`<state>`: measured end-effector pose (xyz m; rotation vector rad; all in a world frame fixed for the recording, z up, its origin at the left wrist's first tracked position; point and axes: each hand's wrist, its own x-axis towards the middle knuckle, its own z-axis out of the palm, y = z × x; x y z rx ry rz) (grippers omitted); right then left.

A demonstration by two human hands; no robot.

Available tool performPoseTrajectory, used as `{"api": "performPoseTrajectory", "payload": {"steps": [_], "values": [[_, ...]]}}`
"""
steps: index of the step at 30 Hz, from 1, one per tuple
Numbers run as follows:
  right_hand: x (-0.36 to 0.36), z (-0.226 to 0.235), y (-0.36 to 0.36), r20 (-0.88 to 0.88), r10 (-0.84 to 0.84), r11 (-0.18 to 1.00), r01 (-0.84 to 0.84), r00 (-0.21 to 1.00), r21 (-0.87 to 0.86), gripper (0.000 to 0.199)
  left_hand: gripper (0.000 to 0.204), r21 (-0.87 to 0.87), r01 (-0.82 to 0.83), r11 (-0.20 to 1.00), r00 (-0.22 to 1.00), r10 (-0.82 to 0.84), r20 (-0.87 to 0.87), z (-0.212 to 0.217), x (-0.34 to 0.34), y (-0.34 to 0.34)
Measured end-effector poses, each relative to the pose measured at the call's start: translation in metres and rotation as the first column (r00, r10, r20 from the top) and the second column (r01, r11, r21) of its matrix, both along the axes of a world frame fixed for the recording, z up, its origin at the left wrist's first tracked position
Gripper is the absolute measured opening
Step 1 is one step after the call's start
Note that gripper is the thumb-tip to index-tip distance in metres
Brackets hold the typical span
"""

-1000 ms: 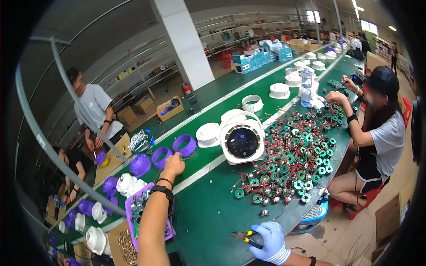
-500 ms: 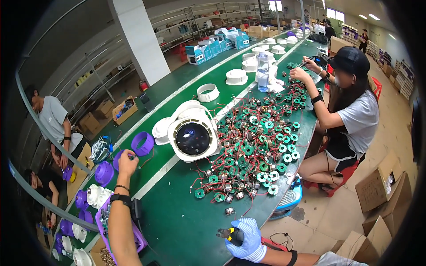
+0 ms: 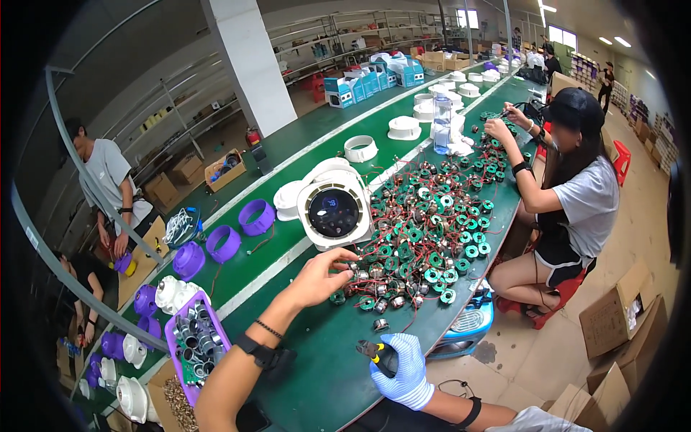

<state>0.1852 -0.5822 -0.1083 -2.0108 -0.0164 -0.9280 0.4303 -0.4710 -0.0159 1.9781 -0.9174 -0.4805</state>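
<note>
Many small motors [image 3: 414, 248] lay heaped on the desk [image 3: 324, 360], with your left hand [image 3: 314, 281] curled at their near edge; whether it gripped one, I could not tell. Your gloved right hand [image 3: 403, 367] grasped pliers [image 3: 386, 359] near the desk's edge. The red wires [image 3: 377, 229] looked tangled, so a hard tug on one motor could have dragged its neighbours along or torn a wire loose.

— How many open purple rings [image 3: 262, 229] are you counting along the green belt [image 3: 248, 268]?
— Two are lying there.
— And single items?
— One white unit with a dark round face [image 3: 335, 214], one purple tray [image 3: 175, 353], one pair of pliers [image 3: 372, 351], one white pillar [image 3: 252, 72] and one fire extinguisher [image 3: 253, 136] are showing.
— The wired motors [image 3: 425, 237]?
— They are overlapping too thickly for an exact figure.
</note>
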Motion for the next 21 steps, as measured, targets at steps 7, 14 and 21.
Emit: {"api": "performPoseTrajectory", "payload": {"steps": [7, 14, 21], "values": [[-0.005, 0.002, -0.011, 0.015, -0.036, 0.997, 0.037, 0.999, -0.064, 0.058, 0.037, -0.045, -0.157, 0.987, 0.971, 0.162, 0.173, 0.021, 0.012, 0.067], [0.000, 0.000, -0.008, -0.012, 0.009, 0.998, -0.010, 1.000, -0.058, 0.055, 0.020, 0.416, -0.584, 0.697, 0.804, 0.426, 0.416, 0.016, 0.114, 0.194], [-0.007, 0.008, 0.001, -0.202, 0.004, 0.814, 0.114, 0.979, 0.570, 0.030, 0.042, 0.447, -0.806, 0.388, 0.586, 0.632, 0.507, -0.005, 0.240, 0.274]]}}
